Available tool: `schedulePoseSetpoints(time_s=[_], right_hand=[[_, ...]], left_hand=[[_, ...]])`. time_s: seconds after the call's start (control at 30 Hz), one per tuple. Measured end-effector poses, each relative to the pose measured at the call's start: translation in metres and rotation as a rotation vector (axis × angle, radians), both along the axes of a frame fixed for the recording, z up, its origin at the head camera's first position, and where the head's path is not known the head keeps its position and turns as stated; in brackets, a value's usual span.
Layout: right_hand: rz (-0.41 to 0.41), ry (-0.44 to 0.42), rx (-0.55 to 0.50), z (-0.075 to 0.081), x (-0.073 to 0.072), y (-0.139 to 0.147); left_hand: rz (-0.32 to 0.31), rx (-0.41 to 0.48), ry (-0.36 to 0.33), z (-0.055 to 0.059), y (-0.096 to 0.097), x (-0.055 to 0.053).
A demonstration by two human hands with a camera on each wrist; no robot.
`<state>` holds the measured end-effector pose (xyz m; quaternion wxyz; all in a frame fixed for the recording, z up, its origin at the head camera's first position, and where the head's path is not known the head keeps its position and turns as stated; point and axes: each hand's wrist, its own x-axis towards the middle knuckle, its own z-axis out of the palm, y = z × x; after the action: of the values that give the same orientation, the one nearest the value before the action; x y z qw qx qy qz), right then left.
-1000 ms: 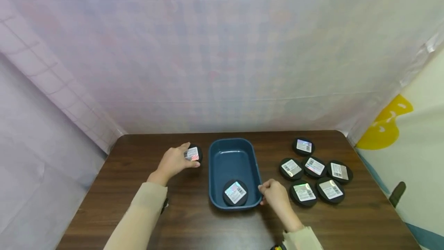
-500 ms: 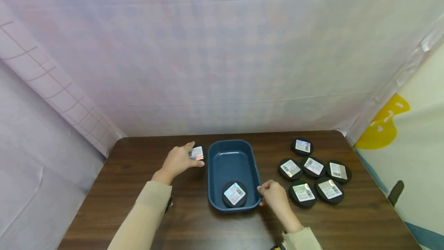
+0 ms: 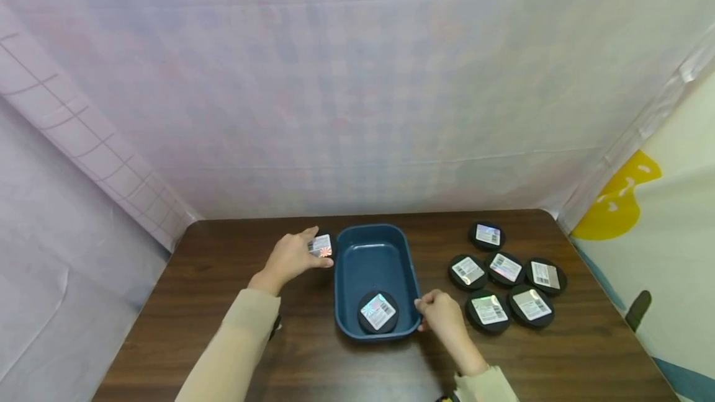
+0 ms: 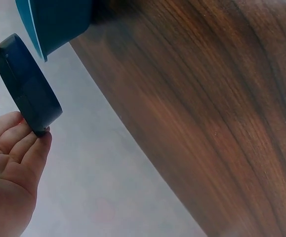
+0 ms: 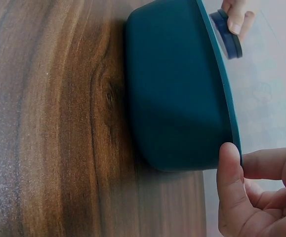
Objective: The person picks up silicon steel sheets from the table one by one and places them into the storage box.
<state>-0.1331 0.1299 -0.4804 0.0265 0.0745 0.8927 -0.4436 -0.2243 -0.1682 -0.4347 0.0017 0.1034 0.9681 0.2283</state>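
Observation:
In the head view my left hand [image 3: 290, 259] holds a flat round black case [image 3: 321, 245] by its edge, thumb on one side and fingers on the other. The case has a white label with a barcode. It is up off the table beside the far left rim of a blue plastic bin [image 3: 371, 272]; in the left wrist view the case [image 4: 26, 84] is tilted on edge. My right hand [image 3: 444, 315] pinches the bin's near right rim between thumb and index finger. A second labelled black case [image 3: 378, 312] lies flat in the bin's near end.
Several more labelled black cases [image 3: 487, 310] lie grouped on the brown wooden table [image 3: 581, 334] to the right of the bin. A pale patterned curtain [image 3: 346, 110] hangs behind the table's far edge.
My left hand has moved a little to the right with the black case, closer to the bin. My right hand has kept its place on the rim.

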Motion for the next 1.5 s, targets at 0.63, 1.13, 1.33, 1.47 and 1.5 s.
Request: schedulePoseSetpoints(time_s=[0.63,1.13,1.33,1.47,1.5], right_hand=[[-0.003,-0.020,-0.025,0.002,0.000,0.002],[-0.004,-0.021,-0.046,0.001,0.000,0.001],[0.003,-0.022,-0.032,0.002,0.000,0.002],[0.005,-0.022,-0.031,0.002,0.000,0.002],[0.005,-0.023,-0.033,0.002,0.000,0.002]], left_hand=[[-0.003,-0.009,-0.013,-0.003,0.002,-0.002],[-0.019,-0.017,-0.036,-0.002,0.012,-0.004],[-0.014,-0.038,-0.041,0.000,0.016,-0.002],[-0.026,-0.053,-0.030,0.002,0.021,-0.002],[-0.030,-0.056,-0.028,0.002,0.022,-0.002]])
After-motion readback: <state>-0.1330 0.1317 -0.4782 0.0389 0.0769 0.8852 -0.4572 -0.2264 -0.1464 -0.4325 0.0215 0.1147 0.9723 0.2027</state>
